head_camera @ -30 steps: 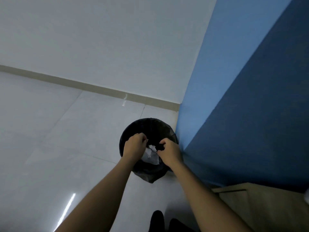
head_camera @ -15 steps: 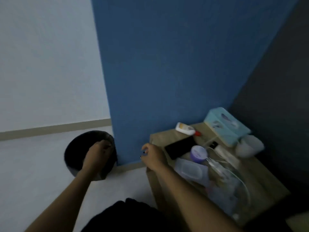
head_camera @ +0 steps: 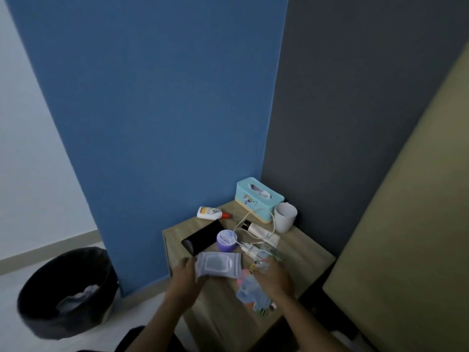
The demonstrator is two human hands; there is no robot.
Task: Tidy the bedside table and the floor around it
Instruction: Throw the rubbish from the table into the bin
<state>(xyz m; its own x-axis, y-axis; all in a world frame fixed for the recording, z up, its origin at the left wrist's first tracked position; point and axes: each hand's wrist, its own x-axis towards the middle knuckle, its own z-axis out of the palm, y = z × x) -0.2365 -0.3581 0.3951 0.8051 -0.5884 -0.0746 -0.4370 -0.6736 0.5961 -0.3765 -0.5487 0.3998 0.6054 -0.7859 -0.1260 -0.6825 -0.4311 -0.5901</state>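
Left hand (head_camera: 186, 275) grips wipes pack (head_camera: 218, 264) by its left end; long axis runs left-right. Right hand (head_camera: 275, 278) over wrappers (head_camera: 250, 292) on counter (head_camera: 304, 257), nearer them; grip unclear.

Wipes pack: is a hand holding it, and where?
The left hand grips the wipes pack by its left end. The right hand lies on crumpled clear wrappers; a grip there cannot be told.

Fingertips of the left hand (head_camera: 186, 278) are hidden beneath the flat lilac wet-wipe pack (head_camera: 218, 264), while the blurred right hand (head_camera: 275, 278) covers part of the crumpled clear plastic wrappers (head_camera: 250, 292).
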